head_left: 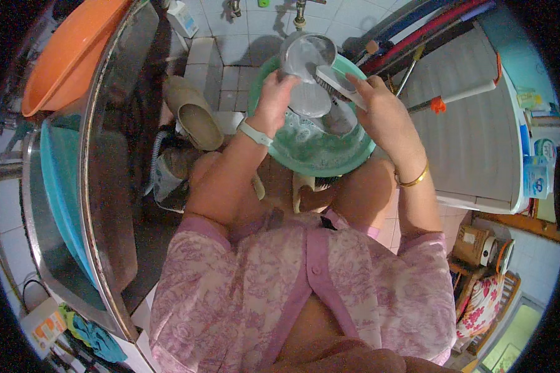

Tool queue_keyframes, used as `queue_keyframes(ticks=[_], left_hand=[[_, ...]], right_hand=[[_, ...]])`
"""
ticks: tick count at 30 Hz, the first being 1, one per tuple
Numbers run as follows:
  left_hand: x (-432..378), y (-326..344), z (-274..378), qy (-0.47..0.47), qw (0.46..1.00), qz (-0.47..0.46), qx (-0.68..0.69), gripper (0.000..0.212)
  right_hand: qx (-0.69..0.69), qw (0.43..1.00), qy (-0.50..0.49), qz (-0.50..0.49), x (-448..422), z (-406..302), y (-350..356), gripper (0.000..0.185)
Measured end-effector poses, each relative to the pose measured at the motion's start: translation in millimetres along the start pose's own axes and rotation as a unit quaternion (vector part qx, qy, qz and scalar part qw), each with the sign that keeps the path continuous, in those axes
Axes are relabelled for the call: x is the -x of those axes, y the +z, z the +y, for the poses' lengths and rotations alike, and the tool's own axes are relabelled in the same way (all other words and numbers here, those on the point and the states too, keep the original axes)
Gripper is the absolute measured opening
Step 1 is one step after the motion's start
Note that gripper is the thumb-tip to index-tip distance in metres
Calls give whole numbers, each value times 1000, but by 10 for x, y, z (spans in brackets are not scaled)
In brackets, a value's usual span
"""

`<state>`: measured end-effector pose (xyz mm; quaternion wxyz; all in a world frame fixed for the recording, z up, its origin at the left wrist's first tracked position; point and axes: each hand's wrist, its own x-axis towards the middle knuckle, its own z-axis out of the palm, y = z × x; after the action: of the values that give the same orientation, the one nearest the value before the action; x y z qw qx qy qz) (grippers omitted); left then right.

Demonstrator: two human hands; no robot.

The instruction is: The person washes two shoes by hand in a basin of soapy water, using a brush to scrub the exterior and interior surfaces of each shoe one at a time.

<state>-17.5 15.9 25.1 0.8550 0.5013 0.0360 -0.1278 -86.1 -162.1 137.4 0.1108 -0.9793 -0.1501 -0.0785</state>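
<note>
A green plastic basin (324, 156) with sudsy water stands on the tiled floor in front of me. Over its far part, my left hand (276, 100) grips a wet grey-white slipper or clog (306, 58), its sole end tilted down. My right hand (382, 109) holds a white-handled scrubbing brush (339, 86), its dark bristles at the edge of the shoe. Another greyish item (343, 119), apparently footwear, lies partly in the water below. Its exact shape is partly hidden.
A beige clog (193, 112) stands left of the basin. Two taps (300, 14) are on the wall beyond. At the left are a metal sink (89, 186), an orange basin (70, 56) and a blue basin (65, 186). A white appliance (466, 126) stands at the right, with mop handles nearby.
</note>
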Motion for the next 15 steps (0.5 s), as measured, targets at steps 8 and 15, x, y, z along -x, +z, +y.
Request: queue_keyframes(ticks=[8, 15], left_hand=[[-46, 42, -165, -23, 1000, -1, -19, 39], [186, 251, -453, 224, 937, -1, -269, 63]], right_hand=[[202, 978, -33, -36, -3, -167, 27, 35], [259, 962, -40, -76, -811, 139, 690, 14]])
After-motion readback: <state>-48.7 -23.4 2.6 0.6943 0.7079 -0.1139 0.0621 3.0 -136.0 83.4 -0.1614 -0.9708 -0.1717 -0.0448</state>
